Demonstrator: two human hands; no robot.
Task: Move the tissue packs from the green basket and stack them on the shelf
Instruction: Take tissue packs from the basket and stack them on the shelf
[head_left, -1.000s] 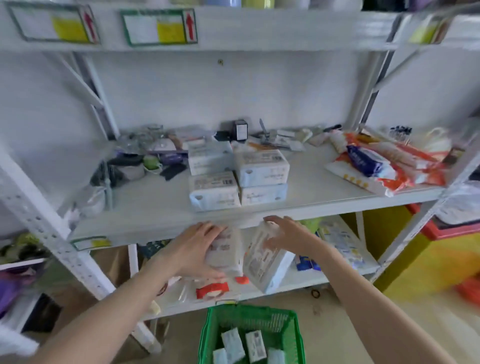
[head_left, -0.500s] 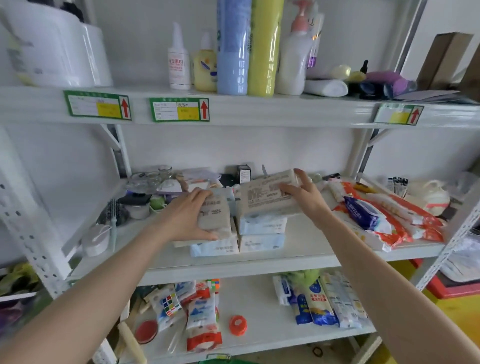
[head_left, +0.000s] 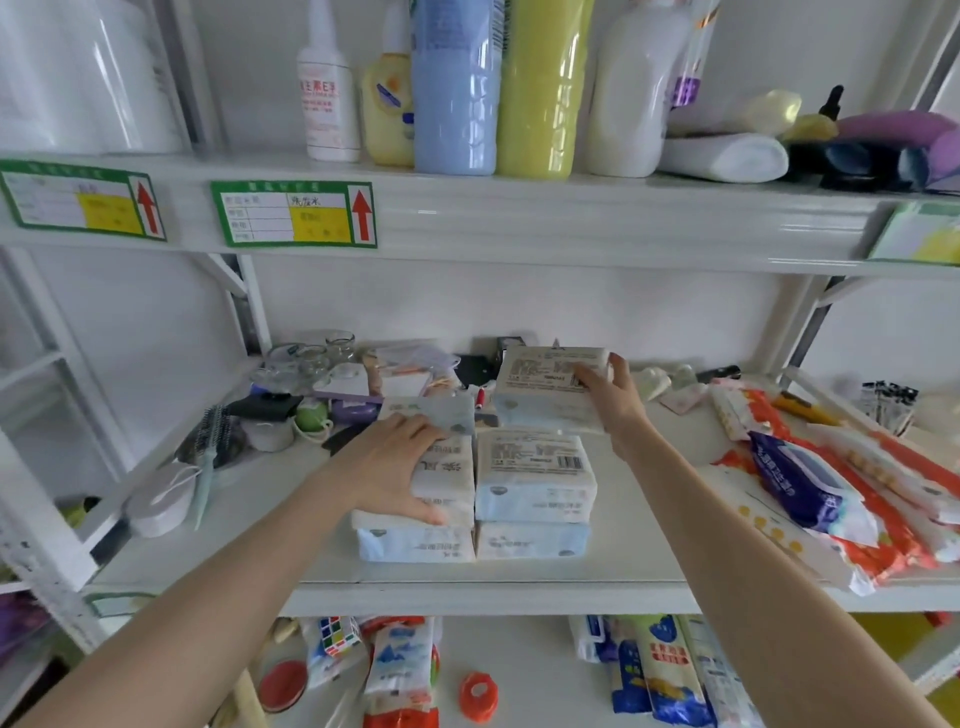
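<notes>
Several white and pale blue tissue packs stand stacked in two columns on the middle shelf (head_left: 644, 525). My left hand (head_left: 395, 462) lies flat on a tissue pack (head_left: 452, 483) atop the front left stack, gripping its near edge. My right hand (head_left: 610, 395) holds another tissue pack (head_left: 540, 384) by its right end, at the back of the right column behind the front right stack (head_left: 535, 478). Whether that pack rests on packs below is unclear. The green basket is out of view.
Glass jars, a hairbrush (head_left: 208, 441) and small clutter fill the shelf's left and back. Orange and blue wipe packs (head_left: 810, 483) lie at the right. Bottles (head_left: 457, 83) stand on the upper shelf; snack packs and a puzzle cube (head_left: 337, 636) lie on the lower one.
Both hands rose from the basket to the middle shelf with a pack each. Since half a second ago, the left pack has settled on the left stack and the right pack has moved farther back.
</notes>
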